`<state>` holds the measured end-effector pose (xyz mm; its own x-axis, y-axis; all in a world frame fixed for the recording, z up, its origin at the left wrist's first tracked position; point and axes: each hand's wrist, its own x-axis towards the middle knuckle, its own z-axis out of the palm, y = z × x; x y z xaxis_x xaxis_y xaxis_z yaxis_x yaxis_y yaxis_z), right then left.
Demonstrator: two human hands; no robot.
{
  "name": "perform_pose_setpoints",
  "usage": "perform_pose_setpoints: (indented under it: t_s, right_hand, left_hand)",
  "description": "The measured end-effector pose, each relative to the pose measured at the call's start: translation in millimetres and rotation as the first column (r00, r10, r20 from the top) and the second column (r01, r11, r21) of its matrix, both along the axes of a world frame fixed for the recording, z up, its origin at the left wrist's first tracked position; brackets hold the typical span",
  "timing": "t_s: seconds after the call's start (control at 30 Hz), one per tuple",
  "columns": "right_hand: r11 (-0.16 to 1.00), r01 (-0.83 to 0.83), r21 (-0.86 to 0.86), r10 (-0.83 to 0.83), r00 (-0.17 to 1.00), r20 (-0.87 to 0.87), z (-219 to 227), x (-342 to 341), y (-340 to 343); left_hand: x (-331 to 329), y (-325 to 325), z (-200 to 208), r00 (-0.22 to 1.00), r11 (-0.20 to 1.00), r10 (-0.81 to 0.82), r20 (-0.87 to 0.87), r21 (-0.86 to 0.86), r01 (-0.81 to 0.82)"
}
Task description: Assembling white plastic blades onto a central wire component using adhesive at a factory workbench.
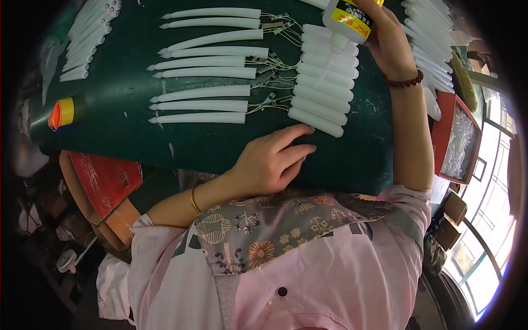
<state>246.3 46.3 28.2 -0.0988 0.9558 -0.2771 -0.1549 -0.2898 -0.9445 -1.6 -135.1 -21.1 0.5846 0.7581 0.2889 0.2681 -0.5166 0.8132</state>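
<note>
My right hand point(389, 47) grips a squeeze glue bottle point(347, 21) with a yellow and black label, tilted nozzle-down. Its tip hangs over a column of white plastic tubes point(322, 100) lying side by side on the dark green table point(220, 144). A thin clear strand seems to run below the nozzle. My left hand point(272, 159) rests on the table just below the lowest tube, fingers stretched and slightly apart, holding nothing. Left of the tubes lie several tapered white candle-shaped sticks point(201, 92); thin wires with small circuit boards point(269, 100) link them to the tubes.
Bundles of white tubes lie at the far left point(93, 36) and far right point(429, 41). A yellow and orange tape roll point(62, 113) sits on the left of the table. Beyond the right edge stands a red box point(444, 118) of small whitish pieces; a red carton point(107, 181) is lower left.
</note>
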Motion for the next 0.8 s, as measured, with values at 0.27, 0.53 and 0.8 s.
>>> perform_pose_setpoints:
  t_s: [0.27,0.53,0.8]
  right_hand:
    - [0.989,-0.085,0.117,0.097,0.99,-0.099,-12.0,-9.1,1.0]
    - [0.99,-0.104,0.099,0.108,0.994,-0.034,-12.7,-14.7,-4.7]
    - [0.987,-0.139,0.086,0.139,0.99,0.0,-12.0,-12.8,-8.6]
  left_hand:
    - [0.9,3.1,-1.5,1.0,1.0,0.012,-0.023,0.002,-0.012]
    - [3.1,2.5,-5.1,0.999,0.999,0.029,-0.015,0.012,-0.029]
    - [4.2,3.3,-2.9,1.0,1.0,0.022,-0.007,0.004,-0.022]
